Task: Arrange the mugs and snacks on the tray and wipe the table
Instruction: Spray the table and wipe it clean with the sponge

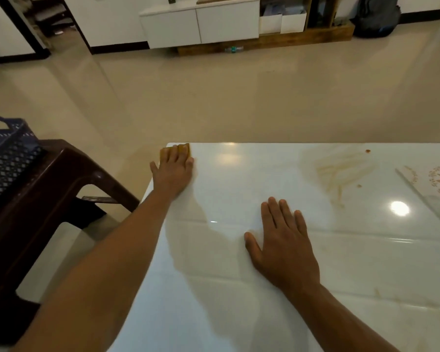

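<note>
My left hand (pixel 174 171) lies flat on a small yellow-orange cloth (pixel 182 148) at the far left corner of the glossy white table (pixel 239 275), pressing it down with straight fingers. My right hand (pixel 285 245) rests palm down on the table's middle, fingers straight and holding nothing. A brownish smear (pixel 341 171) with a few crumbs marks the tabletop at the far right. The corner of a white tray (pixel 417 184) with a gold pattern shows at the right edge. No mugs or snacks are in view.
A dark brown plastic stool (pixel 43 199) stands left of the table, with a blue perforated basket (pixel 3 158) on it. Beige floor stretches beyond the table's far edge to a white cabinet (pixel 201 24) and a dark backpack (pixel 377 16).
</note>
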